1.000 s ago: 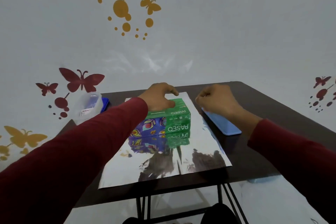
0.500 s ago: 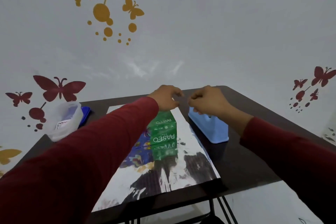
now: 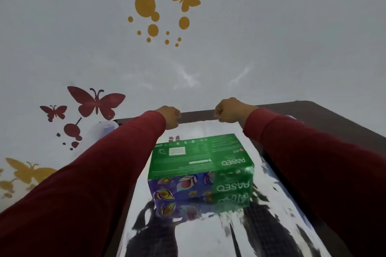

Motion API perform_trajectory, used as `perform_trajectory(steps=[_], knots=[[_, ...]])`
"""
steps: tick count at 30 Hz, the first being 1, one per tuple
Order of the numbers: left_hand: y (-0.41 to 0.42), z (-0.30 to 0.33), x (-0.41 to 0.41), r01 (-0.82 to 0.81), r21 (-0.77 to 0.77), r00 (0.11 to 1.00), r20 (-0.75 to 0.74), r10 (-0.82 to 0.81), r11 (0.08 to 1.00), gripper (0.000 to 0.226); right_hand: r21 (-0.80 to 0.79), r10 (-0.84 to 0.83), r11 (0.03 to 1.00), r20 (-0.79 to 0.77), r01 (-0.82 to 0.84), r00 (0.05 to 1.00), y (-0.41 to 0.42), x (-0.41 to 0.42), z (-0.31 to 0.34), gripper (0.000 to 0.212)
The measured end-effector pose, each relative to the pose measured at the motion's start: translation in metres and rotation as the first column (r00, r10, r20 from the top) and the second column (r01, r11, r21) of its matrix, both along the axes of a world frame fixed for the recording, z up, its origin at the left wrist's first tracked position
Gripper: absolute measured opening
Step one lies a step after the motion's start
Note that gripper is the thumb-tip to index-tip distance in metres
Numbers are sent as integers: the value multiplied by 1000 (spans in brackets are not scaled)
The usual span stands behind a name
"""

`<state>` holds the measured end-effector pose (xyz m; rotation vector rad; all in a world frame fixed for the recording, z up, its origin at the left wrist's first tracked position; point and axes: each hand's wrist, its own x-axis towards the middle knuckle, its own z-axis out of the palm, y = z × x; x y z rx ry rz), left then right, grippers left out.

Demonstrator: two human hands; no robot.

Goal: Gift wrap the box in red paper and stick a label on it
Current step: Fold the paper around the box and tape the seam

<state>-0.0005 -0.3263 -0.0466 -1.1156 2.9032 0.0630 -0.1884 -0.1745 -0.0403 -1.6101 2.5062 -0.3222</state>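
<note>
A green and purple tissue box [image 3: 200,165] marked PASEO lies on a shiny, mirror-like sheet of wrapping paper [image 3: 208,233] spread over the dark table [image 3: 325,117]. Both my arms in red sleeves reach past the box to the sheet's far edge. My left hand [image 3: 170,117] grips that edge at its far left corner. My right hand [image 3: 229,111] grips the same edge at the far right. No red side of the paper and no label show.
A clear plastic tub [image 3: 107,128] peeks out behind my left forearm at the table's back left. The wall behind carries red and yellow butterfly stickers. My right arm hides the table's right side.
My hands have spread apart from the middle to the sheet's two far corners. The view has shifted closer and over the box, and the blue container at the right is now hidden.
</note>
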Motion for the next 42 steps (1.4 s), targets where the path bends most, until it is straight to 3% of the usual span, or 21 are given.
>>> perform_trajectory(steps=[6, 9, 15, 18, 20, 25, 29, 33, 39, 42], knots=[[-45, -26, -2, -35, 31, 999, 30, 34, 999, 54, 178, -10, 984, -87, 25, 996, -48, -31, -26, 57], [-60, -41, -1, -25, 15, 999, 21, 24, 1000, 36, 205, 4, 979, -103, 17, 995, -55, -35, -42, 61], [-64, -47, 1, -31, -8, 996, -88, 30, 999, 24, 105, -10, 994, -157, 27, 988, -58, -33, -43, 10], [-59, -43, 6, -26, -38, 991, -135, 20, 999, 15, 21, -57, 998, -137, 60, 989, -51, -37, -39, 21], [-51, -33, 14, -35, -29, 979, -202, 29, 999, 10, -50, -78, 996, -136, 72, 988, -40, -36, -29, 9], [-25, 15, 43, 41, -35, 939, -340, -51, 999, 13, -203, -13, 979, -141, -16, 990, 2, -28, 17, 31], [13, 54, 76, 169, -147, 924, -320, -208, 975, 27, -271, 36, 959, -161, -79, 986, 49, -15, 55, 26], [55, 61, 114, 275, -312, 892, -269, -362, 909, 15, -269, 92, 952, -204, -146, 975, 105, 13, 74, 19], [103, 55, 173, 338, -445, 871, -185, -455, 829, 14, -222, 77, 960, -371, -169, 925, 174, 62, 60, 28], [124, 44, 192, 340, -526, 843, -198, -500, 780, 10, -222, 75, 961, -369, -166, 926, 194, 79, 44, 29]])
